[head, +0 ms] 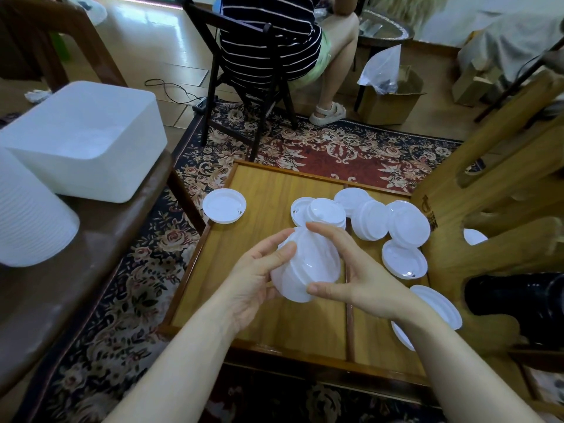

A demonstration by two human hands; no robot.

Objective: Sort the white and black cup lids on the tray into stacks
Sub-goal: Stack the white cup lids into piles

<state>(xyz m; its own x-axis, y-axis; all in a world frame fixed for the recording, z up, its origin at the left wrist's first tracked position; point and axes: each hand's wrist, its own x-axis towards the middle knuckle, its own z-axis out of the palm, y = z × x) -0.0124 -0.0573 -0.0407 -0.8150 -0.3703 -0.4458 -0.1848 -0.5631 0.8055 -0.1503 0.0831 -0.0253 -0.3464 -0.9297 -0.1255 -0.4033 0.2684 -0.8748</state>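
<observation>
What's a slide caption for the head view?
Both hands, left hand and right hand, hold a stack of white lids above the wooden tray; loose white lids lie beyond.

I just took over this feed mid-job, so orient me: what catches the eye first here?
Both hands meet at the centre, the left hand and right hand gripping a stack of white lids above the wooden tray. Loose white lids lie scattered over the tray's far right part, with one lid alone on its far left rim. A big white tub sits on the seat to the left.
</observation>
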